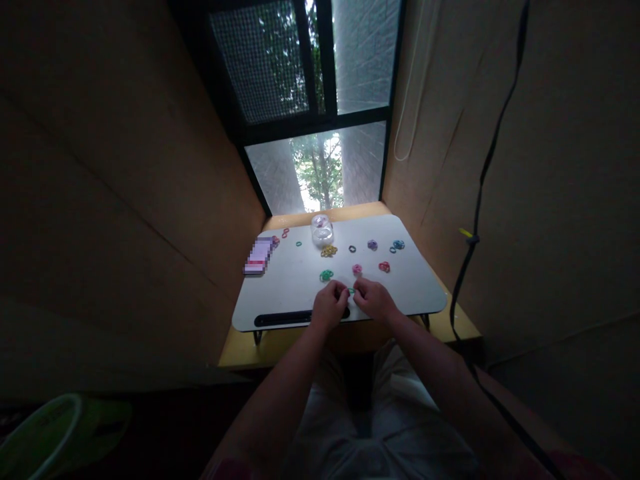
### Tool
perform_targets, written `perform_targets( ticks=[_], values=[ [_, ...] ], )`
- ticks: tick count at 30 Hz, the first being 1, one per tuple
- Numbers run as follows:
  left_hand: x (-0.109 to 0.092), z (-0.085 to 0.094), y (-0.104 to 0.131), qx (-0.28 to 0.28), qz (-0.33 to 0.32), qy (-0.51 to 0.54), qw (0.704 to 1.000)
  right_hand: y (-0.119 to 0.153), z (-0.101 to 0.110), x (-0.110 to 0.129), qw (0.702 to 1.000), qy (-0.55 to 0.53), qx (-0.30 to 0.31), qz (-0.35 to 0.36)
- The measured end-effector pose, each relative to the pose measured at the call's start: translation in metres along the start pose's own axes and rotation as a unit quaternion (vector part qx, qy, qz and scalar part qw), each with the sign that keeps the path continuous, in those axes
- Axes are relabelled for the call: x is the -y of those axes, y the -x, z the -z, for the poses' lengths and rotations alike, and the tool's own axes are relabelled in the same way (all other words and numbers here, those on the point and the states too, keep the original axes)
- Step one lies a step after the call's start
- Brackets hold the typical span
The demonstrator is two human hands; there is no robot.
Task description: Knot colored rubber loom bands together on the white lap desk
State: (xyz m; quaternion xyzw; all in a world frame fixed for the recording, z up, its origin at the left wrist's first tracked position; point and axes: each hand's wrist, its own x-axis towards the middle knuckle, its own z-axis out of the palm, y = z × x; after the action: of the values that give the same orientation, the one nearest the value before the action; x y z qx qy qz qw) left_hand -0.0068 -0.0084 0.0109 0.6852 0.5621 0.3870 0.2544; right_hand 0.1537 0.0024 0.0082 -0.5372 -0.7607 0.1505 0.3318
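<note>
My left hand (331, 305) and my right hand (373, 298) meet near the front edge of a white lap table (285, 287). Between their pinched fingertips is a small green band (351, 291), gripped from both sides. Just beyond my left hand lies a pile of green bands (326, 275). A pink bundle (357, 269) is just past my right hand, with a red bundle (384, 267) to its right. Farther back are yellow bands (329, 251), a single dark band (353, 249), a purple bundle (373, 245) and blue bands (398, 245).
A clear jar (322, 230) stands at the table's back. At the left edge lies a phone (259, 256), with red bands (285, 233) behind it. A black slot (283, 319) runs along the front. A dark cord (481, 180) hangs at the right.
</note>
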Motion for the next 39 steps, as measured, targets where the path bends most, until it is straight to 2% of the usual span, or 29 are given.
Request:
perform_targets(
  ticks=[14, 22, 28, 39],
  values=[
    [0.0031, -0.0001, 0.0002, -0.009, 0.003, 0.021, 1.000, 0.0000, 0.0003, -0.0034, 0.998, -0.064, 0.012, 0.015],
    [0.0079, -0.0020, -0.0017, -0.016, 0.019, 0.054, 0.998, 0.0002, -0.0016, -0.0040, 0.999, -0.031, 0.019, 0.027],
    [0.0094, -0.0029, -0.0034, -0.035, 0.019, 0.053, 0.998, 0.0020, -0.0020, -0.0019, 0.999, -0.012, 0.016, 0.037],
    [0.0080, -0.0025, -0.0049, -0.035, 0.019, 0.042, 0.998, 0.0017, -0.0020, -0.0023, 0.999, 0.009, 0.015, 0.037]
  ],
)
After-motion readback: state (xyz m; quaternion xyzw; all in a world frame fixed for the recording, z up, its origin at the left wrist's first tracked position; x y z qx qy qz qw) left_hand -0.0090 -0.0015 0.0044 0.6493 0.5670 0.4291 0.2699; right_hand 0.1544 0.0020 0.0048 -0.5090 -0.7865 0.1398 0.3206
